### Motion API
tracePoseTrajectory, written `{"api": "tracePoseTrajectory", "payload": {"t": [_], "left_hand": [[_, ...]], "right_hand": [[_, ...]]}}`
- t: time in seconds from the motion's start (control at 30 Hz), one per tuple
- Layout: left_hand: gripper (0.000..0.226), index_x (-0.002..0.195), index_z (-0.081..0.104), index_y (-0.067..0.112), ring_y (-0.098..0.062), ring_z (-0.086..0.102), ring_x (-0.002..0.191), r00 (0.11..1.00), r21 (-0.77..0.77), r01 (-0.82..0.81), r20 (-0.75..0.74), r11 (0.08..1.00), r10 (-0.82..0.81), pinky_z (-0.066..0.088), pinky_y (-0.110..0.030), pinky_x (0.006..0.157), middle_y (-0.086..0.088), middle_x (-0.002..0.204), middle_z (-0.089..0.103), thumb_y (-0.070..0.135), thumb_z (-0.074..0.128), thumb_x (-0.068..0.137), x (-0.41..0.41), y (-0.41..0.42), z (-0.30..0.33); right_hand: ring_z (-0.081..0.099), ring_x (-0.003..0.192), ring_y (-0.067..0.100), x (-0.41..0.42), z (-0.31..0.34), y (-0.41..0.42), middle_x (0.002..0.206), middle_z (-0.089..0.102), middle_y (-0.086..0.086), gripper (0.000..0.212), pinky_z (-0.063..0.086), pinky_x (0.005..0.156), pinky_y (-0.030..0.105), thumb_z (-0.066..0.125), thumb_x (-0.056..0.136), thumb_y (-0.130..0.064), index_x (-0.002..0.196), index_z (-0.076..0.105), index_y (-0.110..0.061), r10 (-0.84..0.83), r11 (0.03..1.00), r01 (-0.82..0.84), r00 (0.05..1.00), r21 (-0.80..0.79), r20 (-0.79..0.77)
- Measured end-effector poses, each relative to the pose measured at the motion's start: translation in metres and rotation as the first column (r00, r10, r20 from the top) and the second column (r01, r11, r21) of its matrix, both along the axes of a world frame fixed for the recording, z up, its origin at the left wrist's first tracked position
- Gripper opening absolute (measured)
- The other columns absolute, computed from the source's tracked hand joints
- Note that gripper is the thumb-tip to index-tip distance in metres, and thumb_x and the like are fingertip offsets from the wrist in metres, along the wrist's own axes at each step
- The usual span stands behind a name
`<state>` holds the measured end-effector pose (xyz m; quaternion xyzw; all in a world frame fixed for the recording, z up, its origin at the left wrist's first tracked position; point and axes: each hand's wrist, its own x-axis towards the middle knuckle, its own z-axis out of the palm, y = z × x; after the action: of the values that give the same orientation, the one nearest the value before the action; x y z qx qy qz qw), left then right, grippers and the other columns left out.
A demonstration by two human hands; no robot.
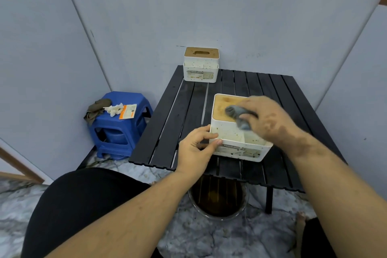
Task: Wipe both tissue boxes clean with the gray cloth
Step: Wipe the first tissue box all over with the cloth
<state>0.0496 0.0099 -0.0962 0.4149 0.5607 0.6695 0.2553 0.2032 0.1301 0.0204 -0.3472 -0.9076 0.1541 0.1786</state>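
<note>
Two white tissue boxes with wooden lids stand on a black slatted table (pixel 167 123). The near tissue box (pixel 228 132) is speckled with dirt on its front. My left hand (pixel 196 146) grips its front left corner. My right hand (pixel 270 119) is over its lid and front edge, shut on the gray cloth (pixel 235 112), which presses against the wooden lid. The far tissue box (pixel 201 64) sits at the table's back edge by the wall, also spotted, with nothing touching it.
A blue plastic stool (pixel 120 128) stands left of the table, carrying a brown rag, crumpled white paper and an orange packet. Under the table's front edge sits a basin (pixel 217 205) of brownish water. Walls close in behind and on both sides.
</note>
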Motion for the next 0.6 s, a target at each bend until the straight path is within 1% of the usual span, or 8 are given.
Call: {"api": "tracePoseTrajectory", "payload": {"t": [0.1,0.13,0.23,0.3,0.33,0.47,0.5,0.6], "left_hand": [[0.025,0.091,0.077,0.028,-0.016,0.072,0.109,1.000,-0.009,0.010,-0.011,1.000,-0.010,0.062,-0.035,0.087,0.006,0.126,0.069,0.004,0.081,0.084,-0.001,-0.001,0.000],[0.024,0.091,0.077,0.027,-0.017,0.072,0.108,1.000,-0.012,0.012,-0.003,1.000,-0.012,0.062,-0.034,0.087,0.006,0.127,0.069,0.004,0.082,0.084,-0.001,-0.001,0.000],[0.025,0.089,0.077,0.027,-0.020,0.072,0.107,1.000,-0.011,0.005,0.021,1.000,-0.005,0.061,-0.033,0.088,0.005,0.126,0.069,0.004,0.082,0.083,0.000,-0.001,0.002],[0.028,0.087,0.077,0.031,-0.020,0.072,0.107,1.000,-0.008,0.004,-0.004,1.000,-0.004,0.060,-0.029,0.088,0.006,0.124,0.069,0.004,0.083,0.083,0.000,-0.001,0.004],[0.028,0.087,0.076,0.031,-0.020,0.072,0.107,1.000,-0.011,0.009,-0.028,1.000,-0.009,0.060,-0.030,0.088,0.006,0.124,0.068,0.004,0.083,0.083,0.000,-0.001,0.004],[0.023,0.089,0.075,0.029,-0.020,0.073,0.106,0.997,-0.038,0.020,-0.071,0.999,-0.023,0.062,-0.037,0.088,0.002,0.128,0.068,0.007,0.082,0.085,-0.003,0.000,0.003],[0.023,0.089,0.075,0.029,-0.020,0.073,0.106,0.997,-0.039,0.025,-0.077,0.999,-0.028,0.062,-0.037,0.087,0.004,0.127,0.068,0.007,0.082,0.085,-0.004,0.000,0.003],[0.019,0.086,0.076,0.026,-0.018,0.068,0.114,0.987,-0.007,0.023,-0.161,1.000,-0.024,0.062,-0.029,0.084,0.012,0.114,0.066,0.008,0.082,0.084,-0.004,-0.001,0.004]], "right_hand": [[0.061,0.090,0.021,0.007,0.006,0.029,0.100,0.067,-0.001,0.012,0.051,0.086,0.035,0.056,0.097,-0.021,0.098,0.068,-0.022,-0.245,0.969,0.238,0.961,0.070,0.127],[0.062,0.090,0.019,0.002,0.004,0.029,0.100,0.068,-0.004,0.014,0.051,0.087,0.035,0.057,0.096,-0.022,0.100,0.069,-0.027,-0.245,0.969,0.242,0.963,0.044,0.110],[0.062,0.091,0.010,-0.020,-0.005,0.004,0.095,0.069,-0.011,0.021,0.049,0.088,0.026,0.062,0.093,-0.019,0.100,0.070,-0.036,0.032,0.998,-0.034,0.998,-0.047,-0.050],[0.059,0.103,0.008,-0.027,-0.007,-0.008,0.108,0.069,-0.009,0.027,0.042,0.099,0.025,0.063,0.093,-0.015,0.116,0.070,-0.027,0.221,0.974,-0.223,0.974,-0.033,-0.048],[0.057,0.108,0.009,-0.028,-0.005,-0.003,0.114,0.068,-0.009,0.032,0.039,0.103,0.026,0.064,0.093,-0.015,0.122,0.069,-0.026,0.226,0.973,-0.228,0.973,-0.039,-0.041],[0.052,0.123,0.024,-0.026,-0.002,0.022,0.124,0.066,0.001,0.030,0.037,0.110,0.039,0.057,0.098,-0.022,0.124,0.065,-0.034,-0.092,0.994,0.092,0.996,-0.062,0.002],[0.049,0.127,0.026,-0.030,-0.004,0.021,0.126,0.064,0.003,0.028,0.035,0.110,0.040,0.055,0.099,-0.024,0.122,0.065,-0.035,-0.112,0.993,0.113,0.993,-0.034,0.042],[0.041,0.134,0.028,-0.039,-0.004,0.008,0.133,0.057,0.005,0.029,0.026,0.111,0.035,0.054,0.099,-0.023,0.125,0.064,-0.032,0.046,0.999,-0.042,0.992,-0.032,0.117]]}}
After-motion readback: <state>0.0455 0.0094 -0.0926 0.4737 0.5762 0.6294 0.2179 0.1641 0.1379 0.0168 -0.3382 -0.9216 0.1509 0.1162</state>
